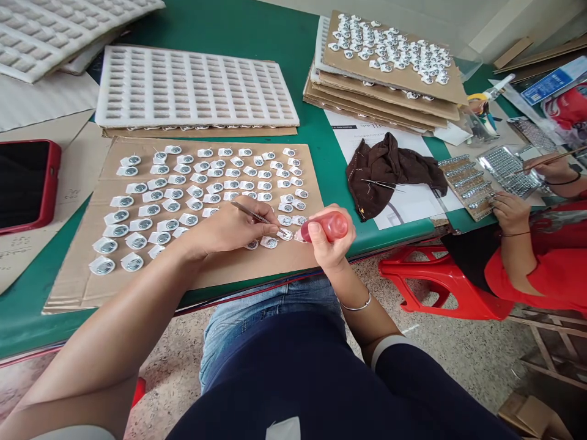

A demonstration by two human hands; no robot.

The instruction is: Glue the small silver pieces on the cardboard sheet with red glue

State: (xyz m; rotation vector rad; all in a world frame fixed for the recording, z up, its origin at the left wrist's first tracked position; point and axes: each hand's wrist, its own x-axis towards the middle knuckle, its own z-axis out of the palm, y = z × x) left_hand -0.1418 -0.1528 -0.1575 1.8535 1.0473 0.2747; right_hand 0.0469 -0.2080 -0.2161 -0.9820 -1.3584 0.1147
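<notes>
My left hand (229, 229) is closed around a pair of metal tweezers (250, 211). Their tips touch a small round metal piece on a white tab (285, 234) near the right side of a cardboard sheet (220, 272). In my right hand (329, 244) is a red squeeze bottle (334, 225), tilted so that its nozzle points down at the sheet beside the same piece. Rows of similar round metal pieces (136, 241) on white tabs cover the cardboard. Some of them are hidden under my left hand and wrist.
Behind the sheet lies a white foam tray (197, 85). Stacked cardboard sheets (389, 85) with more pieces stand at the back right, near a brown cloth (389, 168) holding needles. A red-cased phone (27, 183) lies left. A co-worker's hands (511, 211) work at the right, by a red stool (440, 281).
</notes>
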